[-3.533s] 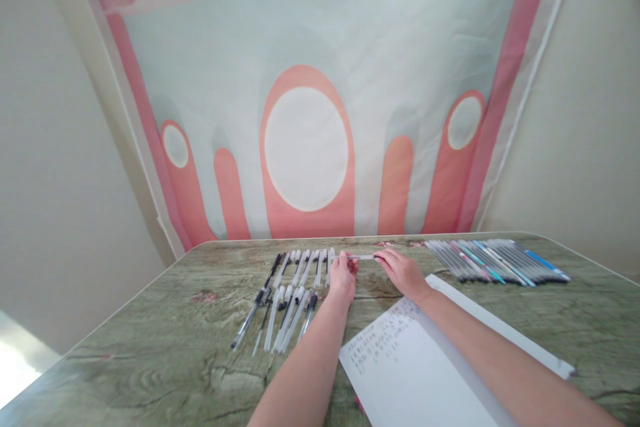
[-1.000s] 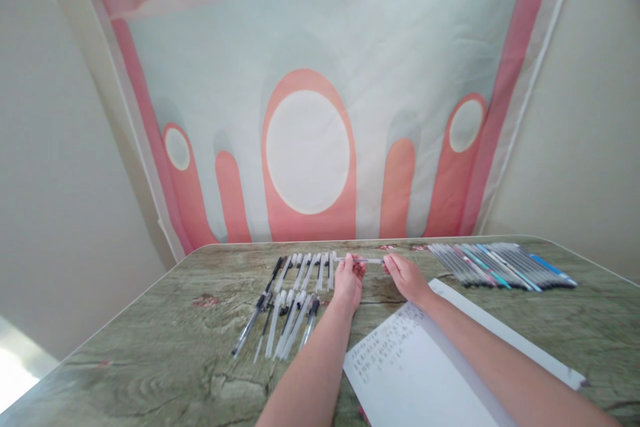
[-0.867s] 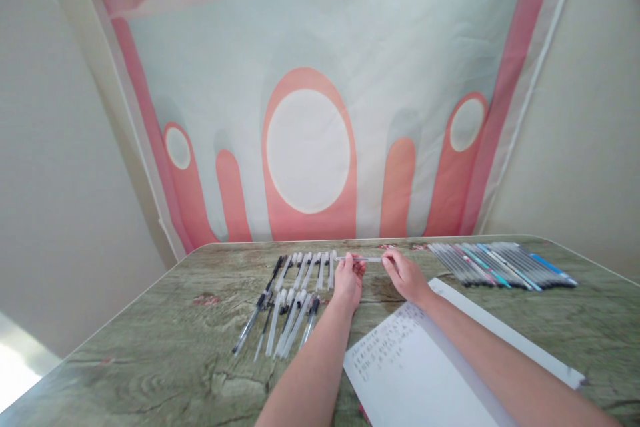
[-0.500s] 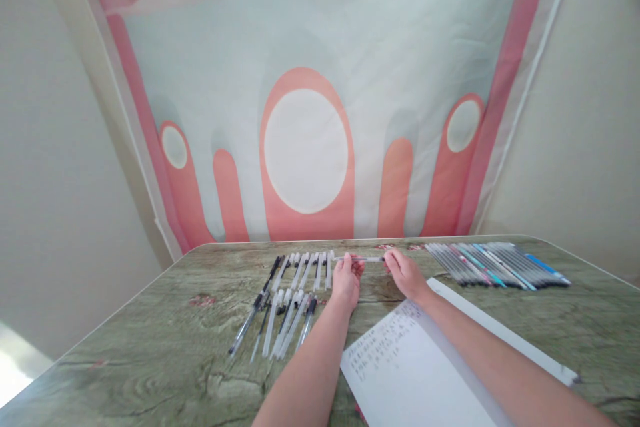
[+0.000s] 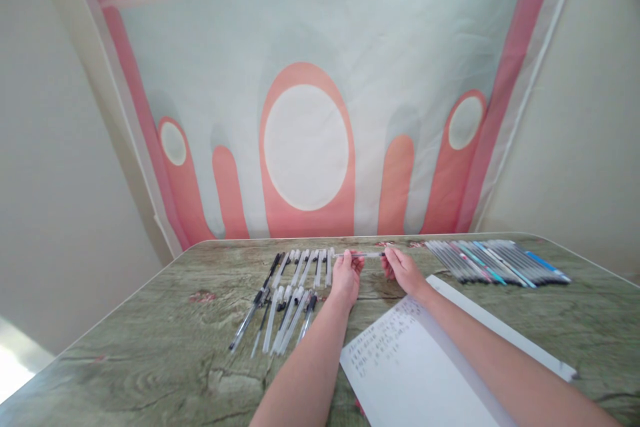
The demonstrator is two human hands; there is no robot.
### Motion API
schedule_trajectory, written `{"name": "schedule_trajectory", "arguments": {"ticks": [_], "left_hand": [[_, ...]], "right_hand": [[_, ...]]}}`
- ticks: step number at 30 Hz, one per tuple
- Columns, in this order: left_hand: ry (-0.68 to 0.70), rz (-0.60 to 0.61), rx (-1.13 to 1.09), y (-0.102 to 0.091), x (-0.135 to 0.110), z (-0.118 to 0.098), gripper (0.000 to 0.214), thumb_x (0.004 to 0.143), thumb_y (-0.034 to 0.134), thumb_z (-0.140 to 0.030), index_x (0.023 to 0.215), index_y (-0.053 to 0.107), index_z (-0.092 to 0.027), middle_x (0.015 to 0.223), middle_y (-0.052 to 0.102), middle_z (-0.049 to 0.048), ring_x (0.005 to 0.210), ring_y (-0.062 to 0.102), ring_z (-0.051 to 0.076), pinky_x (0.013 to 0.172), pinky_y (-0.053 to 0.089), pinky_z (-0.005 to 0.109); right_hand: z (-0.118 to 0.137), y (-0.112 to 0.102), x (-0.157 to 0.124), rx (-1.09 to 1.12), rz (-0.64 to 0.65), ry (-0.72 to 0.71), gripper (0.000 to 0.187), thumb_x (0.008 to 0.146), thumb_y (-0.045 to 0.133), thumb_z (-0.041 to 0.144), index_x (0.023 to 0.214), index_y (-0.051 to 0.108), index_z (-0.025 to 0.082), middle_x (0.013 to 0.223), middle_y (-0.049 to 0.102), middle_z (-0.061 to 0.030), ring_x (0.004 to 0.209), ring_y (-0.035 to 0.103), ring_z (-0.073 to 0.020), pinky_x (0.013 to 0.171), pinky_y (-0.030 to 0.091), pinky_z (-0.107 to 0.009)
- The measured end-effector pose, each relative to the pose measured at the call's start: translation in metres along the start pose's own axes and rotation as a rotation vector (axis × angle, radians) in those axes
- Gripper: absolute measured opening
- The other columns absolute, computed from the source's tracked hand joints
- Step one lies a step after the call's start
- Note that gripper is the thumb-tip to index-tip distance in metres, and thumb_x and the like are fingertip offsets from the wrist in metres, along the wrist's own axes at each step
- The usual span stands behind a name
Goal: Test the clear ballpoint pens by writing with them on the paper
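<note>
Two rows of pens [image 5: 294, 323] lie at left on the tabletop [image 5: 150, 320], where a sideways sweep of the left hand [image 5: 347, 277] could scatter them. That hand's grip is closed on one end of a slim pen [image 5: 373, 255], while the right hand [image 5: 403, 271] pinches the other; uneven pulling might make it slip.

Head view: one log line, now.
left hand: holds slim pen; right hand: on its right end; marked paper: under right forearm
</note>
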State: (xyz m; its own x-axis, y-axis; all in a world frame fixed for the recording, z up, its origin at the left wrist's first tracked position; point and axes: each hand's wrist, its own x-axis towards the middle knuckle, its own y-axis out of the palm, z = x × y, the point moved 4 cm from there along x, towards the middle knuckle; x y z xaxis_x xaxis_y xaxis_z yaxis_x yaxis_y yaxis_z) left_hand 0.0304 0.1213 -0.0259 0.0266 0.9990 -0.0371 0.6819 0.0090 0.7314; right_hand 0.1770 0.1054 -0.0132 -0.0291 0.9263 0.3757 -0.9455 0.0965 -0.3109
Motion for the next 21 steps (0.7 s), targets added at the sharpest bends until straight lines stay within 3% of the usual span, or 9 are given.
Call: {"name": "schedule_trajectory", "arguments": {"ticks": [4,10,15,18,21], "left_hand": [[0.001,-0.021,-0.005,0.000,0.000,-0.001,0.012,0.083,0.047,-0.024,0.078,0.052,-0.015,0.075,0.060,0.0039,0.062,0.056,0.007,0.066,0.045,0.021],[0.009,0.003,0.011,-0.001,0.001,-0.001,0.012,0.083,0.047,-0.024,0.078,0.052,-0.014,0.075,0.061,0.0041,0.062,0.056,0.008,0.068,0.045,0.022],[0.017,0.031,0.041,0.000,0.001,0.001,0.012,0.082,0.049,-0.025,0.078,0.053,-0.014,0.076,0.062,0.0044,0.063,0.057,0.009,0.070,0.045,0.024],[0.014,0.031,0.019,0.001,0.000,0.001,0.012,0.082,0.048,-0.025,0.080,0.053,-0.014,0.077,0.062,0.0047,0.064,0.057,0.009,0.070,0.045,0.023],[0.012,0.030,-0.003,0.002,-0.001,0.001,0.012,0.083,0.048,-0.025,0.082,0.053,-0.013,0.077,0.062,0.0047,0.064,0.057,0.008,0.069,0.045,0.023]], "right_hand": [[0.009,-0.002,-0.001,-0.131,-0.021,-0.125,0.029,0.085,0.031,0.045,0.088,0.048,0.022,0.073,0.060,-0.0028,0.055,0.054,-0.0151,0.051,0.042,-0.028],[0.012,-0.005,-0.001,-0.381,-0.056,-0.206,0.027,0.087,0.031,0.039,0.075,0.048,0.022,0.062,0.056,-0.0015,0.060,0.053,-0.0161,0.063,0.041,-0.030],[0.005,-0.001,0.000,-0.234,-0.020,-0.093,0.038,0.087,0.027,0.044,0.063,0.045,0.021,0.051,0.051,0.0004,0.049,0.051,-0.0141,0.055,0.040,-0.027],[0.004,-0.001,-0.001,-0.074,-0.019,-0.024,0.039,0.087,0.025,0.047,0.067,0.046,0.021,0.055,0.053,0.0003,0.045,0.050,-0.0128,0.049,0.039,-0.026],[0.007,-0.002,-0.001,-0.040,-0.012,-0.053,0.034,0.087,0.027,0.046,0.074,0.046,0.021,0.060,0.055,0.0003,0.047,0.050,-0.0127,0.049,0.039,-0.026]]}}
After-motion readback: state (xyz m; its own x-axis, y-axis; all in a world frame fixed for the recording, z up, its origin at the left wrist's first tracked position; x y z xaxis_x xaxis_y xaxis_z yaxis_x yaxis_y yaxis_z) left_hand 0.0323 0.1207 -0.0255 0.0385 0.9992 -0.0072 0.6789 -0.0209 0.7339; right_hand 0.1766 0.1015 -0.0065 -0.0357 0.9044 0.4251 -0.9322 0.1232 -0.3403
